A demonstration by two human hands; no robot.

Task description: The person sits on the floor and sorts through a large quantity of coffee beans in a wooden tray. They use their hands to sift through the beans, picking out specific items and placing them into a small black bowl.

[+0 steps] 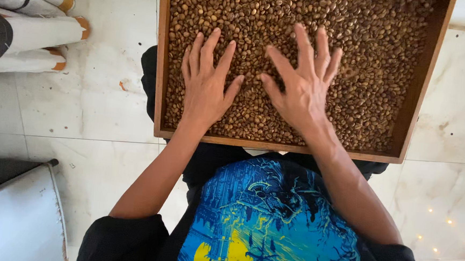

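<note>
A wooden tray (161,61) rests across my lap, filled with a layer of brown coffee beans (376,69). My left hand (205,86) lies flat on the beans near the tray's left side, fingers spread and pointing away from me. To its right, my right hand (300,81) also presses palm down on the beans with its fingers fanned apart. Neither hand holds anything. The two thumbs point toward each other, a small gap of beans between them.
White sacks (23,32) with orange and black trim lie on the marble floor (93,116) at the upper left. A white and black box-like object (12,208) stands at the lower left. I wear a black shirt with a blue and yellow print (264,224).
</note>
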